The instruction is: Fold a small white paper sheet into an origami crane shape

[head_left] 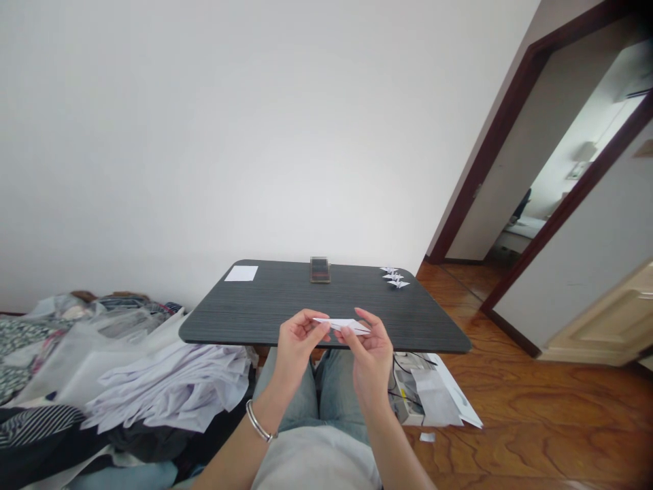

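Observation:
A folded white paper [343, 324], long and pointed at its ends, is held between my two hands above the table's near edge. My left hand [300, 335] pinches its left part between thumb and fingers. On the other side, my right hand [368, 340] grips the right part, thumb on top. Several folded paper cranes [394, 277] stand in a group at the table's far right. Toward the far left corner lies a flat white sheet of paper [241, 273].
The dark table [275, 299] stands against a white wall. A phone-like device [320, 270] sits at its back middle. Piled clothes [173, 381] lie to the left. At the lower right, a box with cables [408, 388] and papers rests on the wooden floor [535, 408].

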A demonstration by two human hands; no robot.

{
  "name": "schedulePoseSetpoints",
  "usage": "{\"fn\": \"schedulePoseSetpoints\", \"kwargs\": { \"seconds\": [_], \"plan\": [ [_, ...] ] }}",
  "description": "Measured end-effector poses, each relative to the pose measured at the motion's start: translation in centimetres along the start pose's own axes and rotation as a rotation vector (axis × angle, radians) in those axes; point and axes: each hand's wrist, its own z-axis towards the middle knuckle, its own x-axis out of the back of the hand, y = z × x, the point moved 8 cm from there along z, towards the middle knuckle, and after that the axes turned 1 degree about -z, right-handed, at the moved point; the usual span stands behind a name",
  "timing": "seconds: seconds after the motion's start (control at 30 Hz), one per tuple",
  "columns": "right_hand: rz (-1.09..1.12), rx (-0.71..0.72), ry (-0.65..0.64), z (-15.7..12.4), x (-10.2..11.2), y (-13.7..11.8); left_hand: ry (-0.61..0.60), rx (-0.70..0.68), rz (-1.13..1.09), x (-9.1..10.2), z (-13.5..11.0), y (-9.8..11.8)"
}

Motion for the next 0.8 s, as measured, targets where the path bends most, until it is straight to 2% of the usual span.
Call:
{"fn": "schedulePoseSetpoints", "kwargs": {
  "seconds": [0.3,0.8],
  "plan": [
    [0.004,-0.029,-0.092,0.0,-0.9,-0.1,0.003,0.001,0.003,0.1,0.1,0.3],
    [-0.025,-0.101,-0.039,0.3,-0.4,0.9,-0.012,0.023,0.019,0.0,0.3,-0.1]
  ]
}}
